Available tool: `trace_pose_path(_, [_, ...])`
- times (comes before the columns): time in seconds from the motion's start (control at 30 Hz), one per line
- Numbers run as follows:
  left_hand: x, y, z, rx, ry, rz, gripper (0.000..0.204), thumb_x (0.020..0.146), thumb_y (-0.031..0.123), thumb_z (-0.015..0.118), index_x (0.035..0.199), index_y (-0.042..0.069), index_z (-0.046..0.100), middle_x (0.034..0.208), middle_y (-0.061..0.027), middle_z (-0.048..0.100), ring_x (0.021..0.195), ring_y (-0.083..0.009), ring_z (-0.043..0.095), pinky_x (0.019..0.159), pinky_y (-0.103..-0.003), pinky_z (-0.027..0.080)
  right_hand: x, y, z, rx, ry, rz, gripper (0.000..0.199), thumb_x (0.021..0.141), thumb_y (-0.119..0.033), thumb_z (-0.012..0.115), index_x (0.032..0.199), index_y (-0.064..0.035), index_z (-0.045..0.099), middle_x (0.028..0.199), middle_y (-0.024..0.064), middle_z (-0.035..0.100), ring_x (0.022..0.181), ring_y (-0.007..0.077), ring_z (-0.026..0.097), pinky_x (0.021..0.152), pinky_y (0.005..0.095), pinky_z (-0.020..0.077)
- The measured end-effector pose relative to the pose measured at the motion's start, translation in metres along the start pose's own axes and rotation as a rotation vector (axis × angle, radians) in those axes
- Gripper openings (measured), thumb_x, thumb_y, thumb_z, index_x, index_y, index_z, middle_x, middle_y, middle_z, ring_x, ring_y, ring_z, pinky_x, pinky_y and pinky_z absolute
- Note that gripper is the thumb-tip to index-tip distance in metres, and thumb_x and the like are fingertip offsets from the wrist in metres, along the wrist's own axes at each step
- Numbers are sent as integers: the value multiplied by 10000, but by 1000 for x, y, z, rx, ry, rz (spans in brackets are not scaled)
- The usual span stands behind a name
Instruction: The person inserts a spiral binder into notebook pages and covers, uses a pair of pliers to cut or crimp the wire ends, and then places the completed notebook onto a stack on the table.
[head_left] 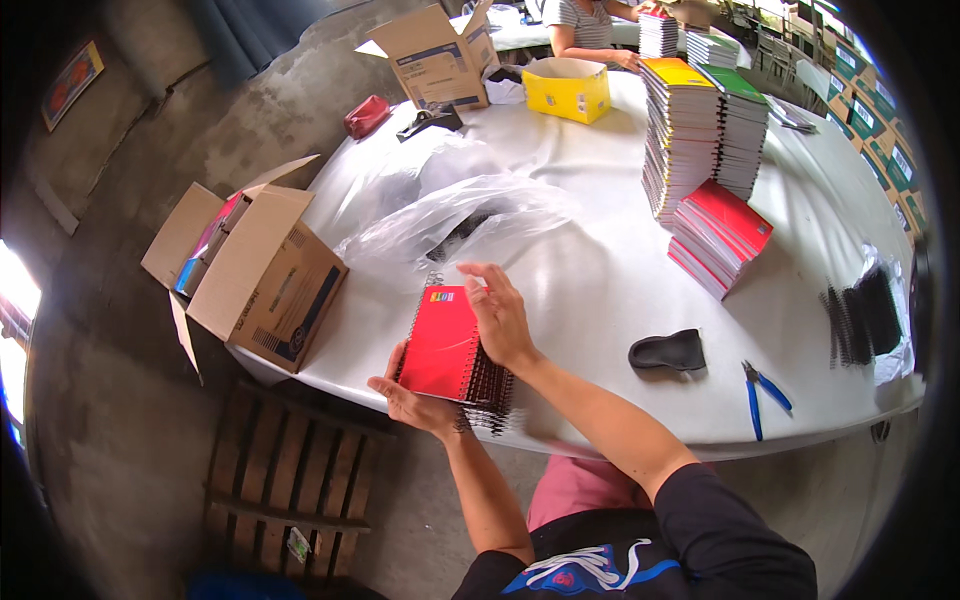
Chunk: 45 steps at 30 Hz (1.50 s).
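Note:
A stack of red spiral notebooks [437, 348] stands at the near edge of the white-covered table, with black coil binding along its right side. Loose coil ends stick out past the near and far corners. My left hand [420, 408] grips the stack at its near left corner, some of the fingers hidden against it. At the upper right of the top cover, my right hand [503, 320] is raised with fingers stretched out, its palm edge beside the coils. Whether it presses on them I cannot tell.
Clear plastic wrap [470, 200] lies beyond my hands. An open carton [270, 285] stands left. To the right are red covers and sheets [722, 235], tall notebook stacks [682, 140], a black curved piece [668, 351], blue-handled pliers [766, 390] and black coils [870, 312]. Another person [580, 30] sits beyond.

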<state>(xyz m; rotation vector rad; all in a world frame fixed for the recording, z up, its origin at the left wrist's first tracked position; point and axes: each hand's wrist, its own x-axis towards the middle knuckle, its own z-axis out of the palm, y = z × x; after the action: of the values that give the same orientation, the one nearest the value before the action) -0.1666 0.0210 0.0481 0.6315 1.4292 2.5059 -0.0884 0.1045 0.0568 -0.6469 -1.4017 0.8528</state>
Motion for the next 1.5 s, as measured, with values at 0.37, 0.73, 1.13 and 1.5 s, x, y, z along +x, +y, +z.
trace_pose_path(0.37, [-10, 61, -26, 78, 290, 418, 545, 1009, 417, 206, 1216, -18, 462, 1268, -127, 491, 1162, -224, 477, 942, -348, 378, 77, -59, -314, -1439, 292, 389, 633, 768, -398, 678, 1313, -152, 467, 1265, 94, 512, 1172, 255, 491, 907, 498, 429])
trace_pose_path(0.73, [-141, 68, 61, -34, -732, 122, 421, 893, 171, 438, 1269, -15, 425, 1161, -168, 501, 1091, -245, 506, 853, -327, 443, 26, -84, -383, -675, 339, -6, 451, 688, -228, 829, 913, -27, 494, 810, 68, 600, 718, 128, 543, 650, 296, 475])
trace_pose_path(1.13, [-121, 63, 60, 655, -1400, 655, 138, 782, 38, 619, 895, 113, 594, 846, -16, 595, 865, -197, 588, 963, -463, 327, -82, -82, -456, -1384, 442, 180, 480, 781, -279, 712, 1166, -57, 531, 1114, 143, 573, 1019, 332, 568, 853, 396, 463])
trace_pose_path(1.5, [-157, 7, 26, 820, -1309, 681, 495, 616, 444, 795, 808, 95, 500, 1142, -109, 485, 1138, -349, 407, 946, -575, 234, -49, -82, -564, -1911, 157, 590, 207, 773, 22, 542, 960, -42, 605, 894, 218, 636, 868, 408, 625, 748, 482, 509])
